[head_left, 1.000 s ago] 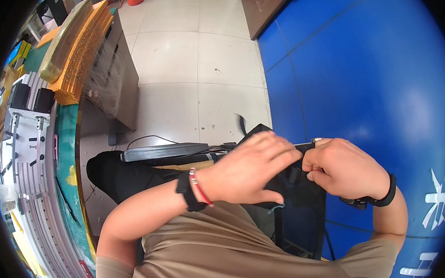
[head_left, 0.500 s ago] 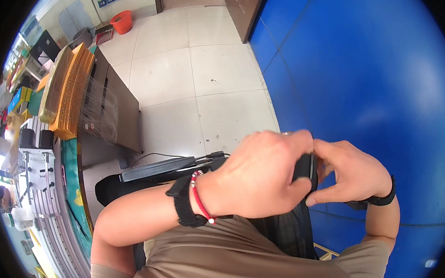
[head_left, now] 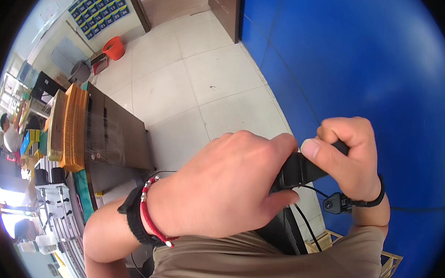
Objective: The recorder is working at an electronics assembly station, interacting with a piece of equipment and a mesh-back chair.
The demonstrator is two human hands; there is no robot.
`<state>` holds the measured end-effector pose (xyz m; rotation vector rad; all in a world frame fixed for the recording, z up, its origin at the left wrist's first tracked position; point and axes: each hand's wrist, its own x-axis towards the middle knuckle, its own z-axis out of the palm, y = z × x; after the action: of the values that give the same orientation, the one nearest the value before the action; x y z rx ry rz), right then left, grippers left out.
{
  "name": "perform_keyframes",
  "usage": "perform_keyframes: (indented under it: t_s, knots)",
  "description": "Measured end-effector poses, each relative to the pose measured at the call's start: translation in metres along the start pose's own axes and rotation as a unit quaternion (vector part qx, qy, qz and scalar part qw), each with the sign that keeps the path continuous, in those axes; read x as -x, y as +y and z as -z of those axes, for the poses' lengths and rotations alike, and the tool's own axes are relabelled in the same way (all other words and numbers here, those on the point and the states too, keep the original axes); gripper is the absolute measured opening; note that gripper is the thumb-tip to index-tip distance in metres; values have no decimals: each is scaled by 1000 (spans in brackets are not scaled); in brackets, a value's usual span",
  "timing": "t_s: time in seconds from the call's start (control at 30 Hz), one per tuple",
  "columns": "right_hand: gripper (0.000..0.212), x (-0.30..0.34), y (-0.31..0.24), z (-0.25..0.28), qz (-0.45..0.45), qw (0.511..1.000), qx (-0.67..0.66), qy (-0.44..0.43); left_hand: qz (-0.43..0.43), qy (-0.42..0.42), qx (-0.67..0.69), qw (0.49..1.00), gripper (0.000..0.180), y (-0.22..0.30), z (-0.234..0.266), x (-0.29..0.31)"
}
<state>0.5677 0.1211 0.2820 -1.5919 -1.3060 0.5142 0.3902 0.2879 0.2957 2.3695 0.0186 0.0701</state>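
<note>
Both my hands are on a black strap (head_left: 313, 169) held in front of my body. My left hand (head_left: 225, 185), its back facing up, is closed round the strap's left end, where a black buckle-like piece (head_left: 293, 171) shows. Most of its fingers are hidden beneath. My right hand (head_left: 356, 160) pinches the strap's other end between the thumb and curled fingers. A red beaded bracelet (head_left: 149, 213) and a black band circle my left wrist. Under my right wrist, a small black camera-like device (head_left: 336, 203) sits on a black band, with a thin cable nearby.
A brown cabinet (head_left: 126, 133) stands at the left, with stacked orange-yellow boards (head_left: 74, 130) on top. Metal rail equipment (head_left: 58, 195) lies nearer. A blue wall (head_left: 369, 71) runs along the right. Farther off are a red bucket (head_left: 114, 48) and a person (head_left: 11, 137).
My right hand has risen and curled its fingers round the strap, which now shows stretched between my hands. My left hand has shifted slightly left and nearer. The view has turned.
</note>
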Motion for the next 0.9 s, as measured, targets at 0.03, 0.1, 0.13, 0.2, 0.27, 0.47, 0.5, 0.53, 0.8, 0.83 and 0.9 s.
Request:
perform_keyframes:
  t_s: [0.03, 0.1, 0.13, 0.2, 0.27, 0.47, 0.5, 0.53, 0.8, 0.83, 0.9]
  knots:
    - [53, 6, 0, 3, 19, 999, 15, 23, -3, -6, 0, 1000, 41, 1, 0, -3]
    - [52, 14, 1, 0, 41, 997, 10, 64, -34, 31, -8, 999, 51, 1, -1, -5]
    - [52, 17, 1, -2, 66, 993, 5, 98, -36, 27, -10, 999, 51, 2, -1, -3]
    - [51, 22, 5, -5, 74, 993, 18, 90, -58, 24, -42, 997, 57, 5, -2, 6]
    - [49, 21, 9, -8, 81, 995, 31, 55, -51, 23, -41, 998, 56, -1, -4, 13]
    - [47, 4, 13, -18, 97, 995, 33, -15, -5, 33, -14, 999, 58, -14, -5, 34]
    - [46, 0, 14, -16, 80, 996, 21, -43, -13, 55, -5, 998, 58, -14, -4, 32]
    - [46, -1, 17, -15, 82, 995, 19, -45, -21, 77, 4, 997, 59, -13, -2, 32]
    - [12, -12, 43, -40, -125, 890, -390, -202, 24, 148, 189, 970, 60, -31, -1, 54]
    - [9, -13, 45, -44, -13, 934, -298, -195, 30, 148, 229, 962, 61, -31, -2, 56]
    - [8, -11, 40, -35, -67, 933, -262, -236, 45, 129, 224, 965, 62, -26, 3, 56]
